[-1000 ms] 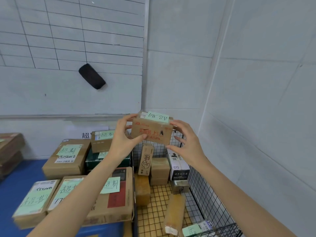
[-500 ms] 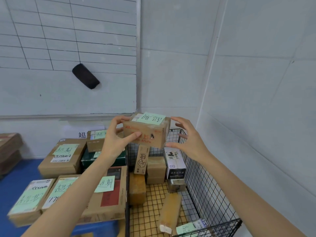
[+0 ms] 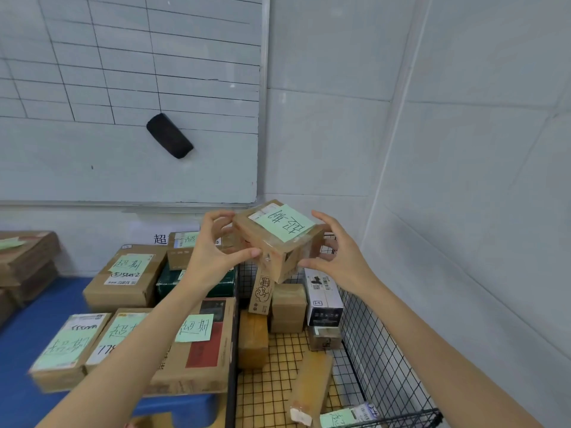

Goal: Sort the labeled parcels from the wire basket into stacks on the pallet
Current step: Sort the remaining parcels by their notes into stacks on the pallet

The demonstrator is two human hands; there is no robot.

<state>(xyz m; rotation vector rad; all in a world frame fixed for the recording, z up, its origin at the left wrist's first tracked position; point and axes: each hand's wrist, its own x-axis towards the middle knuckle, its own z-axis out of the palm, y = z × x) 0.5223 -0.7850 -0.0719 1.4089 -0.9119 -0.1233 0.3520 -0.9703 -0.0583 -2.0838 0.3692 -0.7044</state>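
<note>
Whiteboard (image 3: pixel 123 72) with ruled grid hangs upper left, pale grey wall (image 3: pixel 479 149) at right. At centre your left hand (image 3: pixel 210 257) and right hand (image 3: pixel 343 257) grip a small brown cardboard parcel (image 3: pixel 278 239) above the black wire basket (image 3: pixel 380 350), beside the blue pallet (image 3: pixel 18 350).

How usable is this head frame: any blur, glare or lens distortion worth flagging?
Head view: the wide-angle lens bows the whiteboard grid and wall seams; light is flat and even, with no harsh glare; the parcel and its green label are sharp enough to read; boxes at lower left look slightly smeared.
</note>
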